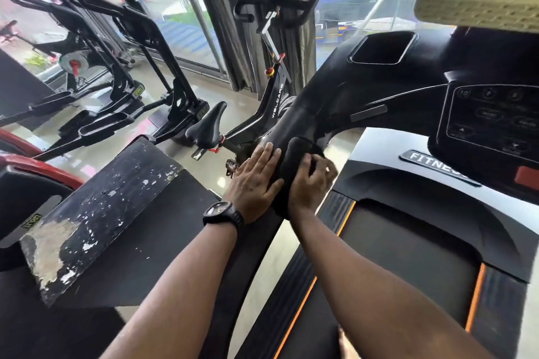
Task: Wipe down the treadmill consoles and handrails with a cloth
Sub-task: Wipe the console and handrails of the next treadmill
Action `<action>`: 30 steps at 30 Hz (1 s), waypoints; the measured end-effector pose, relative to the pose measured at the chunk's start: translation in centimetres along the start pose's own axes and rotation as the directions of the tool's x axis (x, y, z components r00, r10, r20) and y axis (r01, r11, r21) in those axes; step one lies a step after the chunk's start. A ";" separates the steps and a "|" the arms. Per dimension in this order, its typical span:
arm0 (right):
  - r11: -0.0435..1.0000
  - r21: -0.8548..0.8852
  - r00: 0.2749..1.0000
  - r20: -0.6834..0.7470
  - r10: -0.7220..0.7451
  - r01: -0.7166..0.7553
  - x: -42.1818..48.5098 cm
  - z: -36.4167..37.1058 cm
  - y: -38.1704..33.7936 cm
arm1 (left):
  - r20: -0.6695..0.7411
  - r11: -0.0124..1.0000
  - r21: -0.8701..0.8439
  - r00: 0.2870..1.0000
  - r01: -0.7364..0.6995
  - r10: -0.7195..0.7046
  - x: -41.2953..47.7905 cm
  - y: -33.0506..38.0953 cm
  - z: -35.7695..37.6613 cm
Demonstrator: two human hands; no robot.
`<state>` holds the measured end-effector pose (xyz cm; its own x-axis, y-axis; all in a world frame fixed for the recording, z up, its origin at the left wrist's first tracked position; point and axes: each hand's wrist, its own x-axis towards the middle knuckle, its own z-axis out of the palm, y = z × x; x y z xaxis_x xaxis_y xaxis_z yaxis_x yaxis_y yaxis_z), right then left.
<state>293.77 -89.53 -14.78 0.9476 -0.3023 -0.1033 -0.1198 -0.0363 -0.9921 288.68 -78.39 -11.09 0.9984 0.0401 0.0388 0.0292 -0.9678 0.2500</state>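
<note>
Gym floor beside the treadmill (408,181): right hand (312,182) grips the black cloth (294,151) bunched on the handrail (294,121), left hand (253,183) flat-fingered alongside; the wad may skip the rail's underside.

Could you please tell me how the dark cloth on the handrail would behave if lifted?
Probably floppy: the cloth wraps round the handrail and bunches in the curled fingers of the right hand. Likely light, as that hand alone gathers it.

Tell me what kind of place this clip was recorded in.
Most likely a commercial gym: a treadmill console sits in front of the person, with a spin bike and elliptical trainers beside large windows.
</note>
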 end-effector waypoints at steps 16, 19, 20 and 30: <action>0.991 -0.129 0.992 0.122 0.041 -0.026 1.0 2.1 0.1 | 0.002 0.990 -0.105 0.996 -0.093 0.094 2.3 -0.6 -1.1; 0.986 -0.089 0.983 0.104 0.152 -0.143 3.9 2.2 0.5 | -0.012 0.988 -0.135 0.998 -0.069 0.068 3.5 0.5 -1.0; 0.966 -0.096 0.962 0.107 0.250 -0.240 4.8 2.4 0.6 | -0.021 0.989 -0.135 0.998 -0.068 0.065 4.0 0.6 -0.9; 0.964 -0.158 0.974 0.044 0.222 -0.212 5.0 2.8 -0.6 | -0.015 0.973 -0.210 0.995 -0.096 0.095 5.6 0.1 -0.8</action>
<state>299.42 -88.37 -14.88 0.9096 -0.2602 -0.3238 -0.3635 -0.1213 -0.9237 294.22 -78.04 -10.06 0.9959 -0.0487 0.0767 -0.0778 -0.8932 0.4428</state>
